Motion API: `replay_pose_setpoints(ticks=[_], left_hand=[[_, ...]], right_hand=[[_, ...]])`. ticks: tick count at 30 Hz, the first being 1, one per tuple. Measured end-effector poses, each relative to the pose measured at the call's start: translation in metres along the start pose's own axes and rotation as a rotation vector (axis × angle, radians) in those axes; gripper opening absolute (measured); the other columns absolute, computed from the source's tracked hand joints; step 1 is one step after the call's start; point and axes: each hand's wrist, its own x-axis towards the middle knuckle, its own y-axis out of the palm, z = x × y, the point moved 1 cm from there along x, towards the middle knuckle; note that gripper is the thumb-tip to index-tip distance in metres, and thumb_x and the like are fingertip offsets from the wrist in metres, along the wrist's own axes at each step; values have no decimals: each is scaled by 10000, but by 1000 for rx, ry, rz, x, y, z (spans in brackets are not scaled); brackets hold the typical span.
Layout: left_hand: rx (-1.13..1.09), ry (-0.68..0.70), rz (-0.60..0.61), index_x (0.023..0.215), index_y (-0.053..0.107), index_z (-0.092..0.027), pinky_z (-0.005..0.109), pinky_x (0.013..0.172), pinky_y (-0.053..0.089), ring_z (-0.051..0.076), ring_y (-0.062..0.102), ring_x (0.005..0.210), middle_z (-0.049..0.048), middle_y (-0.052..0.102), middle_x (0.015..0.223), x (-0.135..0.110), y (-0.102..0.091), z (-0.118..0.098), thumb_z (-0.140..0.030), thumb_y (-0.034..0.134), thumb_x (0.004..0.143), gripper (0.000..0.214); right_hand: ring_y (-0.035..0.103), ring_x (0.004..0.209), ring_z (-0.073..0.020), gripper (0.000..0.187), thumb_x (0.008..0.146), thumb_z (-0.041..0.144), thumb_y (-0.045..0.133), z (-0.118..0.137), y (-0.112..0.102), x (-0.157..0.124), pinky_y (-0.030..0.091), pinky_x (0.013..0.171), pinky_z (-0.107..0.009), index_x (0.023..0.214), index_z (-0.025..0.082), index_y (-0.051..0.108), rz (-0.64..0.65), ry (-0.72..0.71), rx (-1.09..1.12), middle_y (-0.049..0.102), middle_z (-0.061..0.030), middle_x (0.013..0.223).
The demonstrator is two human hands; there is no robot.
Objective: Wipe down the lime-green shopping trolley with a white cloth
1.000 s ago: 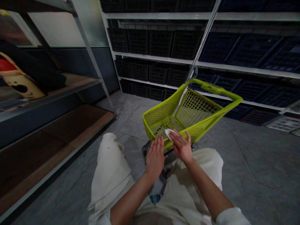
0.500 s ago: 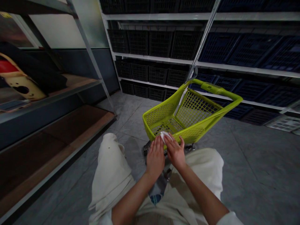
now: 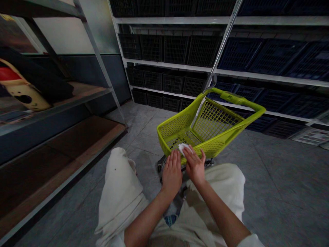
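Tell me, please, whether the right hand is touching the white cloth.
Touching. The head view shows the right hand lying over the white cloth, whose edge sticks out past the fingertips.

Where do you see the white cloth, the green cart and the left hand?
White cloth (image 3: 183, 148): head view, its exposed edge.
Green cart (image 3: 217, 144): head view, the basket's near side wall.
Left hand (image 3: 172, 174): head view, the back of the hand.

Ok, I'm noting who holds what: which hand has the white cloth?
The right hand: it holds the cloth at the near side of the cart. The left hand, back upward beside it, shows none.
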Motion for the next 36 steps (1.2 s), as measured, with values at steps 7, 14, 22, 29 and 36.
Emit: replay_pose_setpoints(ticks=[7, 14, 22, 29, 36], left_hand=[[-3, 23, 17, 1552, 280, -30, 400, 1224, 329, 244, 317, 1506, 155, 339, 1622, -2, -1, 9, -141, 428, 919, 659], [-25, 4, -15, 1545, 299, -30, 397, 1216, 336, 251, 341, 1494, 161, 360, 1611, -2, 1, 3, -140, 435, 911, 657], [-36, 2, -4, 1548, 303, -49, 404, 1218, 332, 246, 333, 1499, 159, 383, 1601, -1, 0, 9, -123, 422, 905, 658], [-12, 7, 3, 1542, 307, -31, 390, 1221, 328, 240, 340, 1495, 153, 356, 1615, -3, 0, 6, -141, 427, 916, 646], [-1, 6, -32, 1534, 322, -24, 409, 1210, 355, 260, 353, 1488, 158, 380, 1602, -1, 2, -4, -122, 434, 898, 653]], right_hand=[[520, 1376, -201, 560, 886, 69, 437, -46, -13, 7, 115, 1227, -464, 1399, 268, 538, 52, -94, 4, 646, -47, 1388], [542, 1355, -227, 580, 850, 59, 441, -57, -7, 10, 141, 1213, -496, 1375, 270, 571, -142, 139, -154, 673, -46, 1349], [473, 1414, -192, 609, 865, 59, 439, 3, -1, 1, 98, 1236, -452, 1439, 251, 505, 92, -122, 28, 624, -56, 1416], [558, 1341, -234, 491, 902, 94, 445, -80, -14, 16, 153, 1207, -482, 1338, 259, 598, -123, 108, -134, 679, -52, 1339], [486, 1404, -203, 583, 883, 64, 442, -1, -3, -3, 135, 1220, -455, 1428, 256, 516, 17, -24, -33, 646, -59, 1388]])
